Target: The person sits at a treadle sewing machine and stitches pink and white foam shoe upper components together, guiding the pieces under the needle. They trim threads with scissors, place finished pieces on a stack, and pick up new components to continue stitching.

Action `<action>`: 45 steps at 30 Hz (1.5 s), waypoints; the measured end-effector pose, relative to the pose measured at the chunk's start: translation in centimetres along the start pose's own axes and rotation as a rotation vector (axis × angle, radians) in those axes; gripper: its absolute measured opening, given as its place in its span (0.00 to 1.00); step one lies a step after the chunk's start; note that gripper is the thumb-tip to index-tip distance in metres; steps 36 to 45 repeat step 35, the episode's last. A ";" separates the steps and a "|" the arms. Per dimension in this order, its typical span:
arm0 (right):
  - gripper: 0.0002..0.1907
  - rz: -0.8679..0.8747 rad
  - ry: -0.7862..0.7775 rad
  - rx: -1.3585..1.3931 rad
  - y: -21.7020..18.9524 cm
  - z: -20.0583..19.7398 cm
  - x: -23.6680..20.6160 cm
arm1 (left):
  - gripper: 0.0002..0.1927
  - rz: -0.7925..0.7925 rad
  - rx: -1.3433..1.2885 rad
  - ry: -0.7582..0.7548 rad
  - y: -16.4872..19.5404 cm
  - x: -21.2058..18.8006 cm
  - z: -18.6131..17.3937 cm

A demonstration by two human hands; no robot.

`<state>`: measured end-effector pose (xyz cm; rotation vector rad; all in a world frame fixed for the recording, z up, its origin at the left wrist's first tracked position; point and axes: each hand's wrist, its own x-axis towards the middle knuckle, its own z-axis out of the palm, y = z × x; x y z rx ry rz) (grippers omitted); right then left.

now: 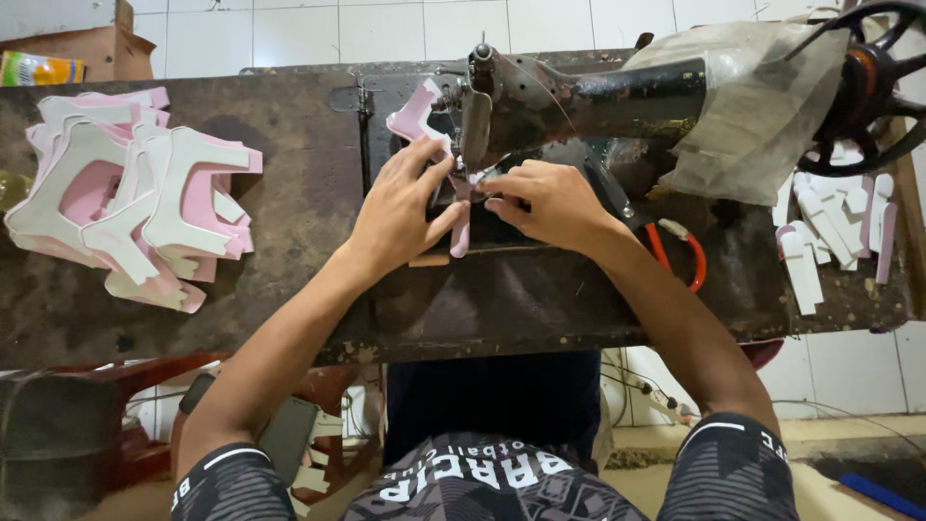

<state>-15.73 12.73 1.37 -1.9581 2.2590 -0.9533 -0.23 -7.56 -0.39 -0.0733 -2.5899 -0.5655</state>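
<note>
A pink and white cut piece (417, 114) lies under the needle of an old black sewing machine (598, 101). My left hand (400, 207) presses flat on this piece, fingers spread toward the needle. My right hand (545, 198) pinches a narrow pink strip (461, 232) just right of the presser foot. Both hands nearly touch at the needle. The part of the piece beneath my palms is hidden.
A stack of pink and white cut pieces (135, 198) sits at the left of the dark worn table (289, 289). White strips (834, 227) lie at the right under the handwheel (873, 77). Red-handled scissors (680, 253) rest beside my right wrist. A plastic sheet (762, 106) drapes the machine.
</note>
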 end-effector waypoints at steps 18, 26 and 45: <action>0.13 -0.084 -0.029 -0.101 -0.5 -0.2 -0.2 | 0.37 -0.040 -0.083 -0.154 -0.6 -0.4 -0.4; 0.13 -0.098 -0.027 -0.108 -0.4 -0.2 -0.1 | 0.35 -0.049 -0.103 -0.162 -0.8 -0.1 -0.5; 0.11 0.077 -0.008 0.094 1.5 0.8 -0.5 | 0.31 -0.054 -0.085 -0.144 -1.3 0.1 0.3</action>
